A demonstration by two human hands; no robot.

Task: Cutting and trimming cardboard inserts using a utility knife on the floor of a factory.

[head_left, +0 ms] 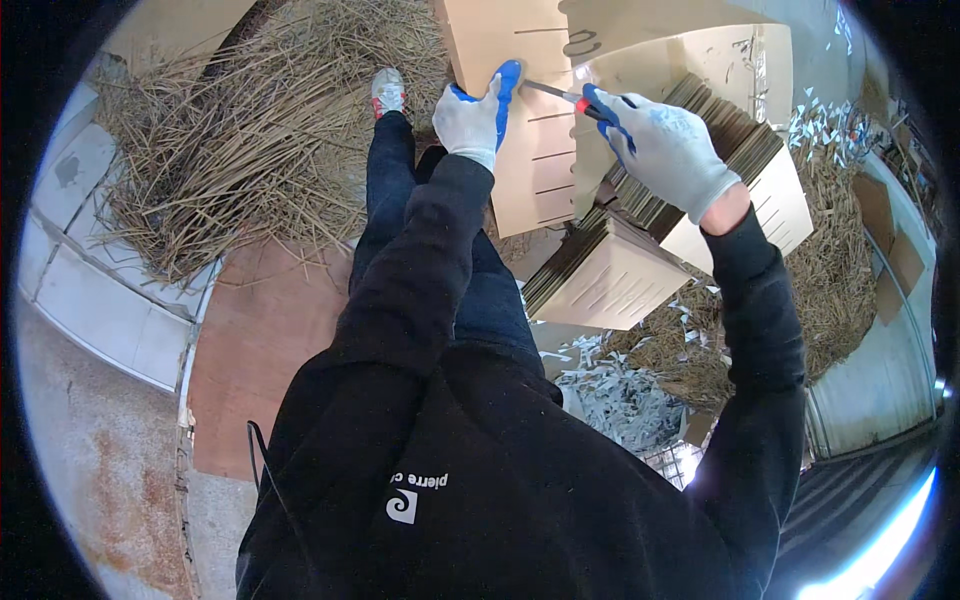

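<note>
A: Where is the slotted cardboard sheet?

B: Ahead of the person, with its lower end near the right leg. Short dark slits run along its right side.

A: And the left hand?

B: It's in a white and blue glove at the sheet's left edge, one blue digit laid out over the face. The other fingertips are partly hidden, so I can't tell whether it pinches that edge.

A: The right one?

B: That right hand is to the right of the sheet, fingers wrapped around the red-and-black handle of a slim metal tool. The tool's tip reaches over the sheet, just beside the blue digit; I can't tell whether it touches the cardboard.

A: What surrounds the sheet?

B: Just right of it, a pale cardboard panel. To its lower right, a near stack and a far stack of slitted cardboard, and white scraps beyond. To its left, a light shoe, then a heap of thin brown strips.
</note>
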